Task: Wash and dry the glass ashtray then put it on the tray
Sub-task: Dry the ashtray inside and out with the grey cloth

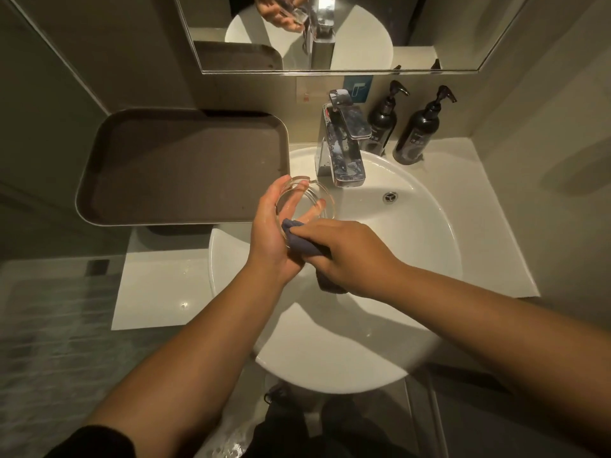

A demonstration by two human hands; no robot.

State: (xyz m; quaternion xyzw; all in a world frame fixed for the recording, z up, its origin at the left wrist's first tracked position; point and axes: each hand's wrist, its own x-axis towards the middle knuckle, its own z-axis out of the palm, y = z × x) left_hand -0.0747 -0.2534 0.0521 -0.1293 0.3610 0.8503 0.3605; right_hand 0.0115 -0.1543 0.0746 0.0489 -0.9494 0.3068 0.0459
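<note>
The left hand [274, 226] holds the glass ashtray [305, 201] over the far left part of the sink [413, 259], fingers curled round its rim and the dish tipped on edge so that its hollow faces right, toward the other hand. The right hand [344, 256] is closed on a dark cloth [302, 241], and the cloth's front corner presses against the near rim of the ashtray, so this looks like the drying step rather than the washing; no water can be seen running from the tap [344, 150]. The brown tray [185, 166] lies on the counter to the left, its right edge just beside the left hand and slightly overhanging the sink. That matters most for what follows: the tray is on the same side as the hand that carries the ashtray, nearer to it than to the right hand, so a short move left should be enough, with the dish turned flat first. Wet glass may slip, so I would keep the grip firm until it rests on the tray
</note>
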